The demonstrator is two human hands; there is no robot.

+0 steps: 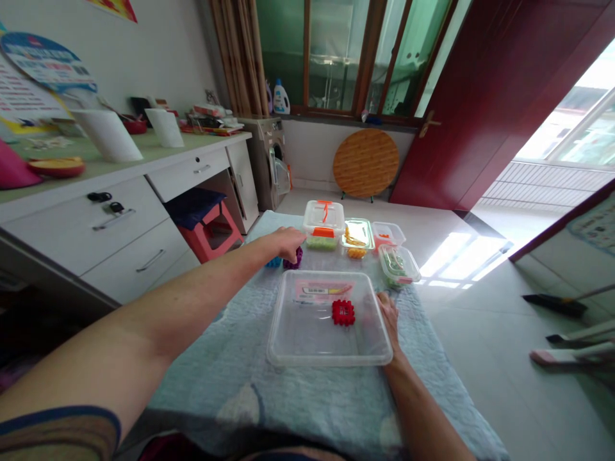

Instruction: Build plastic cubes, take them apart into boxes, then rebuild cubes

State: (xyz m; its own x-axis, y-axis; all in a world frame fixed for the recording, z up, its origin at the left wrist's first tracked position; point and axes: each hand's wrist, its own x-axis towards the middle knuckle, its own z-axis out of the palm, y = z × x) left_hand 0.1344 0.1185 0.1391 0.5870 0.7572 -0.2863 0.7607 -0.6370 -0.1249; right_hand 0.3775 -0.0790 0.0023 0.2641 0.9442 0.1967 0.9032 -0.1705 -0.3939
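My left hand (290,242) reaches across the cloth beyond the box, its fingers curled down at a purple block with toothed edges (293,258). The fingertips are partly hidden, but they appear closed on it. A blue toothed block (273,262) lies just left of the purple one. In front of me stands an open clear plastic box (298,352) with a label on its far side. Inside it is a red toothed block (343,312). My right hand (390,319) grips the right wall of this box.
Behind the box stand a lidded container with orange clips (324,218), one with yellow pieces (356,240), one with orange-red pieces (388,234) and one with green pieces (398,264). A pale blue cloth (230,365) covers the table. A stool (206,224) and drawers are left.
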